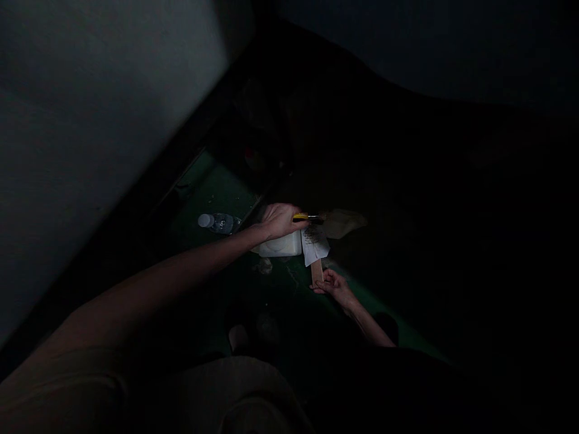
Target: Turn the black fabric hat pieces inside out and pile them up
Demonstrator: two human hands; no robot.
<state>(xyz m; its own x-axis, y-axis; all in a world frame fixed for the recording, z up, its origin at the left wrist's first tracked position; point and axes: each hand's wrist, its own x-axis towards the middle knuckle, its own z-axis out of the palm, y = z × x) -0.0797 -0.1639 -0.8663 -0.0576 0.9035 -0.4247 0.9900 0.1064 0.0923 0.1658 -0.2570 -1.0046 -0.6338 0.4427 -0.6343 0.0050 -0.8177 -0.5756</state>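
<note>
In the head view, my left hand [281, 220] is closed around a thin yellow-handled tool [300, 217] with a shiny metal shaft. The tool's far end is too dark to make out. Below that end lies a white sheet [316, 244] with dark specks, which looks like paper. My right hand [335, 286] pinches a flat tan strip [317, 274] that meets the sheet's lower edge; whether the two are joined I cannot tell. A white plastic container [281, 246] is just under my left hand, partly hidden by it.
Left of the container, a clear plastic bottle [222, 223] with a white cap lies on the green floor [203, 181]. A pale crumpled piece [344, 223] is beyond the sheet. A light wall [90, 102] slants along the left. Deep shadow covers the right.
</note>
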